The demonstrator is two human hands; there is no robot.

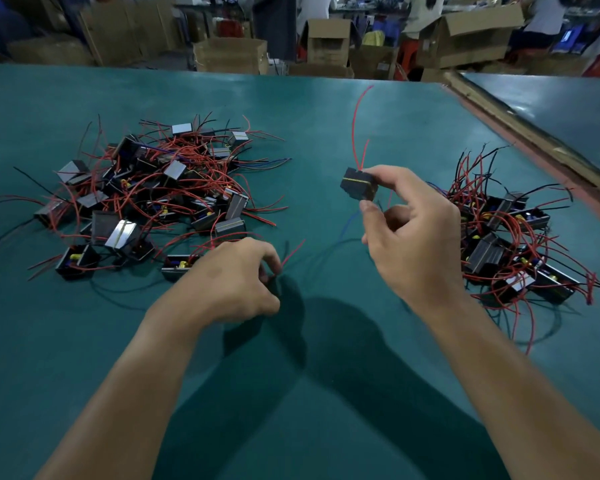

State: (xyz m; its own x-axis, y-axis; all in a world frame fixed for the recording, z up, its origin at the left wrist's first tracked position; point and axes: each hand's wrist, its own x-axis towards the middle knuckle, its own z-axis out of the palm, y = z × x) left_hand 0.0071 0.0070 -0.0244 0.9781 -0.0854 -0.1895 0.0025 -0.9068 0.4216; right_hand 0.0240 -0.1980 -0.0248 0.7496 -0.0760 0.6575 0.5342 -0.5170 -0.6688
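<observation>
- Head view: my right grip (pixel 413 233) is raised above the middle of the teal-green matted worktop (pixel 326 393), with fingertips and thumb closed round a small black rectangular plastic module (pixel 358 185) that has a thin yellow line across its face.
- Long red leads (pixel 354 126) rise from the top of that module, and a blue one hangs below my fingers.
- My left grip (pixel 236 278) sits low, just above the mat, with its fingers curled and pinching a thin red wire (pixel 293 251) beside a dark one.
- No writing on the module can be read, and the white label on a box behind is too small to make out.
- On my left lies a large heap of black modules with tangled red and black wires (pixel 146 195); on my right lies a smaller heap of the same parts (pixel 513 244), just beside my right wrist.
- At far right, a brown worn edge strip (pixel 520 133) separates this worktop from a second green one (pixel 551 109).
- Beyond the far edge stand open brown cardboard boxes (pixel 229 55), with people in light clothes (pixel 541 15) among them.
</observation>
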